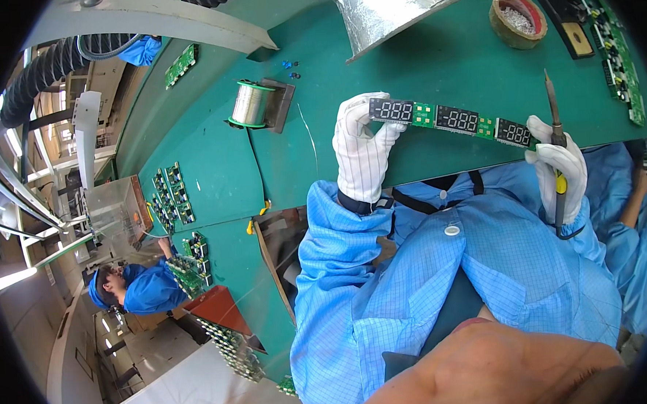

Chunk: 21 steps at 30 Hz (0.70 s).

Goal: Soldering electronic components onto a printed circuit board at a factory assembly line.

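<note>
The display board [457, 119] is held up in front of the chest, above the green bench [434, 79], with 3 black digit modules along it. The left hand [362, 147], in a white striped glove, pinches the board's left end between thumb and fingers. The gloved right hand [563, 166] curls around a soldering iron [557, 127], tip pointing up and away, while its fingertips meet the board's right end.

A round tub [511, 37] at the upper right contains loose silvery-white bits, too small to identify. Beside it, a black iron stand [561, 14] has a tan pad in its holder. Solder wire fills a reel [251, 103] with green flanges. At the left, the contents of a clear-sided box [111, 206] are hard to make out.

Gloves cover the board's ends, and the right palm is hidden. The silvery hood [386, 8] is cut off by the upper edge; green circuit boards [620, 62] curve along the dark right rim. A blue sleeve [625, 241] at the right is partly cut off.
</note>
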Tool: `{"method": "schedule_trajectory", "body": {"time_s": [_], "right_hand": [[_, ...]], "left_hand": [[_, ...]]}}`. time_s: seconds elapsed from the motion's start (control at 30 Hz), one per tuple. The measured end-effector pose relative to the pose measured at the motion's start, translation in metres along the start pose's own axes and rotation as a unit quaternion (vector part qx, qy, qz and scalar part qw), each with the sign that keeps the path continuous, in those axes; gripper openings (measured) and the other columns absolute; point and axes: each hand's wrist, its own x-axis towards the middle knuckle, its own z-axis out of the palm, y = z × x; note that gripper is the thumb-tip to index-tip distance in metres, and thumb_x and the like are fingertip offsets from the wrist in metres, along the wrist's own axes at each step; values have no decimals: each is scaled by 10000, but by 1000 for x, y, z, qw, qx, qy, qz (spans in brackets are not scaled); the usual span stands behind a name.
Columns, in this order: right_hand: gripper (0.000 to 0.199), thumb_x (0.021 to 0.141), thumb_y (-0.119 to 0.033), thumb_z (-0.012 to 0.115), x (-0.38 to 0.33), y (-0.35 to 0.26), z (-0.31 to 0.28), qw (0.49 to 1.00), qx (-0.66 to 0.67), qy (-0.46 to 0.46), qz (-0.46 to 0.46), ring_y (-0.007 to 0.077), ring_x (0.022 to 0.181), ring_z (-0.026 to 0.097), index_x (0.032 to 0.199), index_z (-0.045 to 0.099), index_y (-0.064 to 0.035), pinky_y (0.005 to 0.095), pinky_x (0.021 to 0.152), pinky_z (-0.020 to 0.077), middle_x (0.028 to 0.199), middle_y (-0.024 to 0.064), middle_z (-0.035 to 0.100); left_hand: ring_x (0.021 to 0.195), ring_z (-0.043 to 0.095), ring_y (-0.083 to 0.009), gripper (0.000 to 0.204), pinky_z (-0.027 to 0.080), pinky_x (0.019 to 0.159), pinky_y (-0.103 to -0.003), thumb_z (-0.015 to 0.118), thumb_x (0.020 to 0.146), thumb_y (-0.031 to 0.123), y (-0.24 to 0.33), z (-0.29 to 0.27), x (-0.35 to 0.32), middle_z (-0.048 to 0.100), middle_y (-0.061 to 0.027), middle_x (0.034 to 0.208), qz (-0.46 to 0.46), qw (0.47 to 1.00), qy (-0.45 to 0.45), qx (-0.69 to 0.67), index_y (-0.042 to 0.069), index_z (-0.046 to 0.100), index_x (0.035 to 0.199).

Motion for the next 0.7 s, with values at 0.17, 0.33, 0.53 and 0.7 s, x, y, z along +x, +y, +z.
{"method": "schedule_trajectory", "body": {"time_s": [0.17,0.33,0.53,0.7], "right_hand": [[347,806,49,720,3,-1,-1,1000,-10,1,-7,349,962,708,1081,535,-54,402,794,573,1050,218,696],[344,805,48,720,4,-1,-3,1000,-2,-1,-7,349,954,710,1079,538,-55,403,793,572,1047,214,698],[288,874,79,633,-2,1,1,978,114,45,171,243,1025,662,1136,548,-8,357,833,554,1107,165,679],[320,926,-14,598,9,15,0,888,222,75,396,74,884,589,1244,561,-22,194,707,441,1050,78,675]], "left_hand": [[953,632,-181,366,566,800,-296,754,843,29,-4,-4,-1,568,-103,1147,1,999,-32,37,-6,549,1144],[907,628,-159,361,547,790,-287,755,861,74,-4,-1,-1,609,-85,1082,-16,999,-24,19,-7,555,1150],[871,613,-133,322,506,759,-272,713,915,215,24,-5,7,646,-84,1006,-143,985,-77,57,-4,595,1120],[818,610,-315,480,522,768,-355,613,847,-105,13,-27,1,633,-125,963,-116,948,-217,203,66,551,1292]]}}
